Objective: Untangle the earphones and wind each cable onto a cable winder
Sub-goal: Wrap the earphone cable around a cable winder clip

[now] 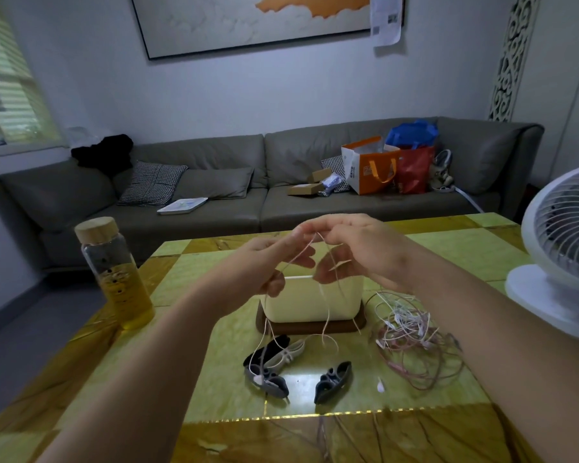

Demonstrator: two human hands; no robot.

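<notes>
Holds one white earphone cable [326, 315] up over the bench [214, 345], pinched at the fingertips of the left hand [264, 262] and again in the curled fingers of the right hand [358, 252], loose strands hanging down onto the cluster of cable winders [271, 362] below. Looks like the untangling step, with no winding begun on this cable. To do it well: keep both pinches light, draw the hands apart slowly, and drop the hanging ends free rather than pulling against a knot. Trace one strand from the pinch down to the pale earbud [258, 379] resting among the winders before tugging anything. Lift clear of the winders first, given a strand seemingly draped over them and likely to drag one along. Leave the pink and white tangle [411, 332] at the right alone until after winding this one, and reach for the lone dark winder [333, 379] lying apart from the cluster. Hard to count the strands between the hands or to spot any knot there, because of blur on the fingers and the thinness of the cable against the cream box [315, 302] behind. Cannot match the loose earbud [380, 385] near the tangle to the held cable or to any other. Cannot count the earphones in the tangle, nor follow the faint strands trailing toward the near bench edge.
</notes>
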